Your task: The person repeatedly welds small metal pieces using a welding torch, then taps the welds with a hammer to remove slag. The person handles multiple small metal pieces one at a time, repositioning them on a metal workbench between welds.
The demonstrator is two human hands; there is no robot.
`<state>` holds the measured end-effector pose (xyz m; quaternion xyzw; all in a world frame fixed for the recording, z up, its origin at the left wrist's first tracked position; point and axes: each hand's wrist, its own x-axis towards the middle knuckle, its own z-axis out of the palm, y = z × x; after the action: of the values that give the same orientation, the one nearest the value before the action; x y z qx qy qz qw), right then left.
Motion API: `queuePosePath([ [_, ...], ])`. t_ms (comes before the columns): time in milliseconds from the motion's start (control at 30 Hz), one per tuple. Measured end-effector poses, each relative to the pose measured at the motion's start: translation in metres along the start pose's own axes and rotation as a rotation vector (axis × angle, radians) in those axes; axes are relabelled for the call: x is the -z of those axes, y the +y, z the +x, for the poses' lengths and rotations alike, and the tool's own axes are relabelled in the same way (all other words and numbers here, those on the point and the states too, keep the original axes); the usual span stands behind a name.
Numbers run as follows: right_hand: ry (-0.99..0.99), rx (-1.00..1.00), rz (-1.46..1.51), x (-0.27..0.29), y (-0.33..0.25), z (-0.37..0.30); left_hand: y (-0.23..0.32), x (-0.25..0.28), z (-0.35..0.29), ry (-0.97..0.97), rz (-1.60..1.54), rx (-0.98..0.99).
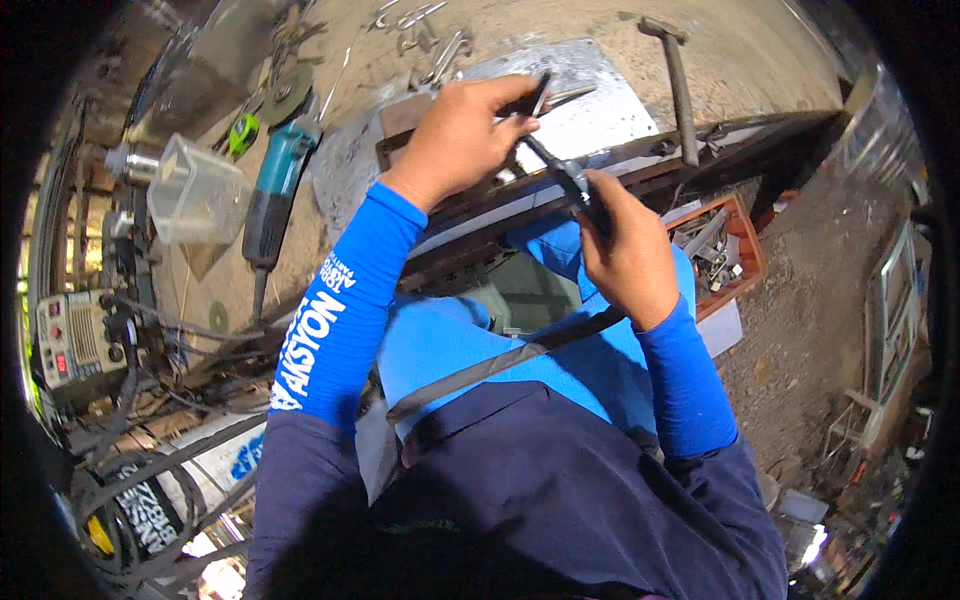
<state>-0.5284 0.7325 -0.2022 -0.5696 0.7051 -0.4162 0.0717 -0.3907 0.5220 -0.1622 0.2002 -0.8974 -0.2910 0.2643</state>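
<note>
My right hand (630,250) is closed around the handle of a black welding torch (572,180), whose thin dark end points up and left. A black cable (510,365) runs from below this hand across my lap. My left hand (465,135) is at the torch's far end, thumb and forefinger pinching a slim dark rod-like piece (541,95). Whether this piece joins the torch cannot be made out. Behind the fingers lies a grey metal plate (615,95) on the workbench, with a short metal rod (574,95) over it.
A hammer (680,95) lies at the bench's right. Left are a teal angle grinder (280,175), a clear plastic container (195,205) and a green tape measure (241,134). Wrenches (447,55) lie at the back. A welding machine (80,340) stands far left; an orange scrap box (748,240) sits right.
</note>
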Motion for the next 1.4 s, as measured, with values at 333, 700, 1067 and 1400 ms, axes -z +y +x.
queuePosePath([
  [333, -0.007, 0.006, -0.001, 0.0, 0.005, -0.003, 0.006, -0.007, 0.001, 0.072, -0.003, 0.051],
  [700, -0.05, -0.038, -0.012, -0.001, 0.001, -0.003, -0.005, 0.008, 0.007, -0.12, -0.07, 0.019],
  [1067, 0.012, -0.002, 0.03, -0.007, 0.004, -0.008, 0.011, -0.005, 0.0, 0.102, 0.152, -0.018],
  [1400, 0.077, -0.044, 0.175, -0.016, 0.019, -0.018, 0.015, 0.003, 0.015, -0.076, 0.101, 0.067],
])
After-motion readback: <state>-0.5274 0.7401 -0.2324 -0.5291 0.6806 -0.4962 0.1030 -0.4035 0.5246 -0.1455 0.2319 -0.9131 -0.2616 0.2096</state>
